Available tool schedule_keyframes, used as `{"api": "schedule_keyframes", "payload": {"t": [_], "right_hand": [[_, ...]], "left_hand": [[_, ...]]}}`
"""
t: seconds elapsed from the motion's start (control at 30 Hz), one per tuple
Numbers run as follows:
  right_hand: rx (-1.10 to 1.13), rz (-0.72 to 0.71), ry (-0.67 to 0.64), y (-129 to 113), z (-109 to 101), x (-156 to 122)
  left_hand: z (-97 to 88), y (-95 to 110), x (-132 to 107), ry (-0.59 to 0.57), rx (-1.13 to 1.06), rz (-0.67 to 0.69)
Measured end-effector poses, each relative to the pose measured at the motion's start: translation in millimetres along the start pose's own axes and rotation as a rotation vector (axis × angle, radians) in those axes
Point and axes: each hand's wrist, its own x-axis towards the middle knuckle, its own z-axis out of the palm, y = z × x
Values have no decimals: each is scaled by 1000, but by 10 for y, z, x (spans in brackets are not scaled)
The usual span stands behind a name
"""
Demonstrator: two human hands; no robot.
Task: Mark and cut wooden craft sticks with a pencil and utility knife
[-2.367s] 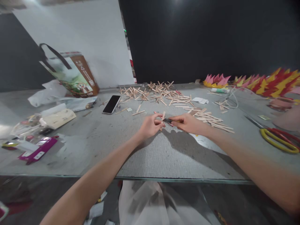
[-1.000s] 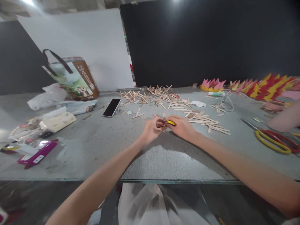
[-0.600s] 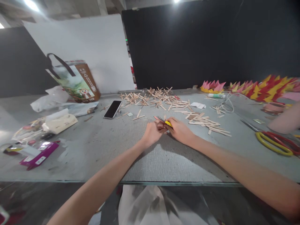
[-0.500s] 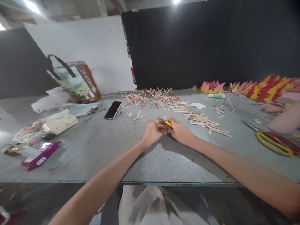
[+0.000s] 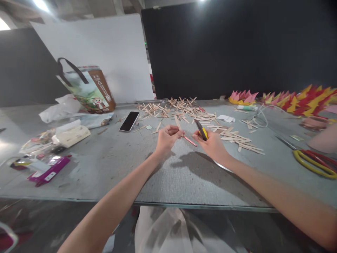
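Cutter (image 5: pixel 202 131), perhaps — well inside table edge (image 5: pixel 205 207)

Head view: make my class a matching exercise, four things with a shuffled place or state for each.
Things
1. Yellow-and-black tool
2. Thin pink rod
3. Phone
4. Purple packet

Clues
A. Flat, dark side up
B. In the left hand
C. On the table, near its front edge
D. In the right hand

Pairs: 1-D, 2-B, 3-A, 4-C
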Motion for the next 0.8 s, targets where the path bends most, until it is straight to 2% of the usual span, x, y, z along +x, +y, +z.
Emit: {"api": "schedule_keyframes", "payload": {"t": [0.13, 0.23, 0.4, 0.53, 0.67, 0.8], "right_hand": [[27, 51, -11, 30, -30, 19], [145, 93, -47, -2, -32, 6], [532, 180, -165, -144, -59, -39], [641, 149, -191, -206, -88, -51], [685, 111, -220, -184, -88, -33], [591, 151, -166, -130, -67, -24]], "left_hand": [[66, 99, -62, -42, -34, 29], [75, 114, -83, -73, -60, 17], [87, 130, -100, -312, -74, -39], [121, 161, -143, -417, -81, -92], [142, 161, -168, -425, -72, -97], [151, 133, -169, -360, -45, -75]]}}
